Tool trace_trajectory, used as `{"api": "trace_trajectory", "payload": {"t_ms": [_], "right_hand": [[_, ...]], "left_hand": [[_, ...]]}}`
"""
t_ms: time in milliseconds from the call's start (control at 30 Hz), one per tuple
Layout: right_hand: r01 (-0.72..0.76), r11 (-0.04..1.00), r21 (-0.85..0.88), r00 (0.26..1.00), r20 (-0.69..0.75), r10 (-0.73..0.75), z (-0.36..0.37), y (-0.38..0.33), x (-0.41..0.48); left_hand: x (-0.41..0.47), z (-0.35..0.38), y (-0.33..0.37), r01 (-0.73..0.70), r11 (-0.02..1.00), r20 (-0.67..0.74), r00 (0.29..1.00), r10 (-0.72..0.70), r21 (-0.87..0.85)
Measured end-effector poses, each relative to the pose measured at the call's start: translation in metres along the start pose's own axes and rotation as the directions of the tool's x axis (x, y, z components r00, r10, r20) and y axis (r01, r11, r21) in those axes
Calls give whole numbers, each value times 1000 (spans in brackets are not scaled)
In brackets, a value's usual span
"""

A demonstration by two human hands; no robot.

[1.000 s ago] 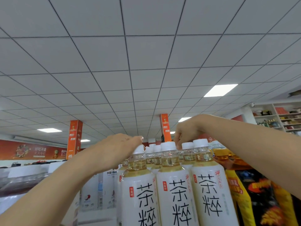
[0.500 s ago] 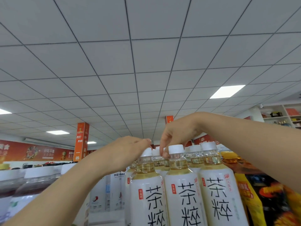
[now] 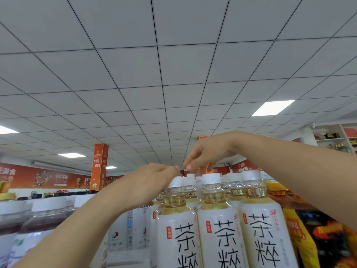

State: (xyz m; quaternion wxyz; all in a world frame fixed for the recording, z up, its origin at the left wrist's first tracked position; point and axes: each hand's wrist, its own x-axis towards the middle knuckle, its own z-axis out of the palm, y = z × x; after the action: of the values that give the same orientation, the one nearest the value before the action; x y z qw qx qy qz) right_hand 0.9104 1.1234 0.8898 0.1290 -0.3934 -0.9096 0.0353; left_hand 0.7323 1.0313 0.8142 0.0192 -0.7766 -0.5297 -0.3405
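Three white-labelled tea bottles with white caps stand in a front row: left bottle [image 3: 177, 233], middle bottle [image 3: 218, 229], right bottle [image 3: 264, 229]. More of the same stand behind them. My left hand [image 3: 152, 182] reaches in from the lower left, and its fingers lie over the left bottle's cap [image 3: 176, 181]. My right hand [image 3: 208, 151] comes from the right and hovers above the rows. Its fingertips hang loosely bent just over a back-row cap [image 3: 190, 176] and hold nothing that I can see.
Orange and black snack bags [image 3: 318, 238] sit right of the bottles. Clear bottles with white caps [image 3: 44, 215] stand at the left, and white cartons [image 3: 131, 229] behind my left arm. An orange pillar [image 3: 98, 167] and wall shelves [image 3: 336, 138] lie farther off.
My right hand moved left across the caps, then rose off them. My left hand stayed on the left bottle's cap. The view shifted so the bottles sit farther right.
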Motion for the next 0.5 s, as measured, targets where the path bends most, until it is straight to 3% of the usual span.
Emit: {"api": "trace_trajectory", "payload": {"t_ms": [200, 500], "right_hand": [[-58, 997, -43, 992, 111, 63, 16, -2, 25], [-66, 992, -111, 996, 60, 72, 11, 15, 22]], "left_hand": [[0, 0, 4, -54, 990, -1, 999, 54, 130], [-1, 0, 3, -25, 990, 4, 1000, 25, 138]]}}
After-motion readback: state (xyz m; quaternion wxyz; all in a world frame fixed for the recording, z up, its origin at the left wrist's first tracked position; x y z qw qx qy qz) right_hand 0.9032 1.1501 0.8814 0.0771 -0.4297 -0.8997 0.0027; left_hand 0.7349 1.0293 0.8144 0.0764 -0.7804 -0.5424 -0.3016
